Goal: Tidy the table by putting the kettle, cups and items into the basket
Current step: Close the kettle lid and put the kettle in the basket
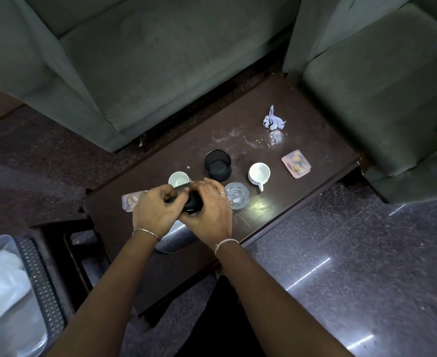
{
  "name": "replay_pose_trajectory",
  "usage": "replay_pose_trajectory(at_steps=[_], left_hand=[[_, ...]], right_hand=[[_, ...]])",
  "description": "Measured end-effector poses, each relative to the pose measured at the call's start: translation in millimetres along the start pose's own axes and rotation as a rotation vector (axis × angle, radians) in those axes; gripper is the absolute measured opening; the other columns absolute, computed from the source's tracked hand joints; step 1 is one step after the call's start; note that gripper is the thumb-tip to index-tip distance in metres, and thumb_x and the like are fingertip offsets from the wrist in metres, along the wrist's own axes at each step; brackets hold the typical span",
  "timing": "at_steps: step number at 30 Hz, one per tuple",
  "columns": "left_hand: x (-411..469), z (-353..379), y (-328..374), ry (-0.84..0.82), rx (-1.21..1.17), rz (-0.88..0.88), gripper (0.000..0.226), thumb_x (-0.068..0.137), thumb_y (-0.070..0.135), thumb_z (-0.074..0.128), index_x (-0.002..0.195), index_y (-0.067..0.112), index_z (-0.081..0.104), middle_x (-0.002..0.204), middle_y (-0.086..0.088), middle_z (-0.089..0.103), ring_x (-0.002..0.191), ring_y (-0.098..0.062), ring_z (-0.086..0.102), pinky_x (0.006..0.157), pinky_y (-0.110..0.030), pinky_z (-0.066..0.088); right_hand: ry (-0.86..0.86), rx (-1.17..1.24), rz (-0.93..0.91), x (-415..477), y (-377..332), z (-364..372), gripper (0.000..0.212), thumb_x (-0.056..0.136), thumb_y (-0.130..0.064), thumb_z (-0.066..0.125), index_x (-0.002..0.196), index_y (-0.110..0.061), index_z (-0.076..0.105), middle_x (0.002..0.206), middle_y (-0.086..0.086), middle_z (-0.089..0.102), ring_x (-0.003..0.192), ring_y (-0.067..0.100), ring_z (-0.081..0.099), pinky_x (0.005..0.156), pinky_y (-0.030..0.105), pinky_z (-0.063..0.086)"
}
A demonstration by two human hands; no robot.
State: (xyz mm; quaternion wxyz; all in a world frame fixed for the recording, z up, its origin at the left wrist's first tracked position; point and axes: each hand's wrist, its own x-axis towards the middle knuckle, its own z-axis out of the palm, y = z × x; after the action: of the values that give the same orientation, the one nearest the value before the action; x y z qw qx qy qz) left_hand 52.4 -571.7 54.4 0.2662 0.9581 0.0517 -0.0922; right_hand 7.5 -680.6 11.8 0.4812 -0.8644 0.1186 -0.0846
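A steel kettle (176,237) with a black lid and handle (193,202) stands at the near edge of the dark wooden table (302,161). My left hand (154,211) and my right hand (209,212) both close over its black top, hiding most of it. Behind my hands stand a small white cup (178,179), a black mesh holder (217,164), a clear glass (236,195) and a white handled cup (259,174). A pink packet (296,163) lies to the right, another packet (131,199) to the left. A mesh basket (42,282) with a plastic liner sits low at left.
Crumpled paper (274,119) and an upturned clear glass (276,139) lie at the table's far right. Grey sofas (160,60) flank the table at the back and right. A dark stool (83,243) stands between the table and the basket. The floor is polished stone.
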Motion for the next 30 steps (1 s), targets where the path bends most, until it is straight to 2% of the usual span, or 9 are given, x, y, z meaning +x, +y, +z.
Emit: replay_pose_trajectory(at_steps=[7, 11, 15, 23, 30], left_hand=[[-2.7, -6.2, 2.8, 0.005, -0.01, 0.003, 0.043, 0.069, 0.06, 0.051, 0.055, 0.019, 0.047, 0.049, 0.003, 0.049, 0.051, -0.009, 0.048, 0.049, -0.025, 0.033], [-2.3, -9.0, 5.6, 0.006, -0.023, 0.016, 0.036, 0.068, 0.06, 0.05, 0.055, 0.027, 0.049, 0.052, 0.012, 0.052, 0.051, -0.009, 0.047, 0.049, -0.025, 0.032], [-2.5, -9.5, 7.2, 0.001, -0.022, 0.043, 0.032, 0.068, 0.059, 0.049, 0.055, 0.03, 0.05, 0.052, 0.014, 0.051, 0.051, -0.01, 0.045, 0.049, -0.026, 0.032], [1.5, -4.7, 3.8, 0.009, -0.031, 0.045, 0.038, 0.069, 0.058, 0.05, 0.054, 0.022, 0.047, 0.049, 0.004, 0.048, 0.05, -0.011, 0.045, 0.048, -0.027, 0.033], [2.5, 1.0, -2.2, -0.006, -0.038, 0.014, 0.043, 0.07, 0.058, 0.052, 0.057, 0.017, 0.048, 0.048, 0.007, 0.049, 0.048, -0.01, 0.045, 0.048, -0.027, 0.032]], right_hand=[[0.014, 0.015, -0.005, -0.8, -4.3, -2.1, 0.047, 0.063, -0.035, 0.079, 0.105, -0.017, 0.066, 0.11, -0.008, 0.067, 0.126, 0.017, 0.049, 0.095, 0.038, 0.048], [0.022, 0.018, -0.002, -0.6, -5.4, -2.6, 0.048, 0.063, -0.034, 0.079, 0.106, -0.018, 0.066, 0.11, -0.009, 0.067, 0.126, 0.016, 0.049, 0.095, 0.038, 0.047], [0.024, 0.02, -0.005, -0.3, -4.7, -3.4, 0.049, 0.063, -0.035, 0.08, 0.106, -0.016, 0.066, 0.11, -0.008, 0.067, 0.125, 0.017, 0.049, 0.095, 0.038, 0.047], [0.019, -0.001, 0.003, 2.1, -2.0, -2.5, 0.048, 0.063, -0.035, 0.078, 0.107, -0.019, 0.065, 0.11, -0.01, 0.067, 0.126, 0.014, 0.048, 0.095, 0.036, 0.048], [-0.022, -0.014, 0.019, 1.1, 1.5, -1.5, 0.052, 0.064, -0.037, 0.076, 0.111, -0.018, 0.064, 0.114, -0.011, 0.067, 0.129, 0.014, 0.046, 0.098, 0.034, 0.045]])
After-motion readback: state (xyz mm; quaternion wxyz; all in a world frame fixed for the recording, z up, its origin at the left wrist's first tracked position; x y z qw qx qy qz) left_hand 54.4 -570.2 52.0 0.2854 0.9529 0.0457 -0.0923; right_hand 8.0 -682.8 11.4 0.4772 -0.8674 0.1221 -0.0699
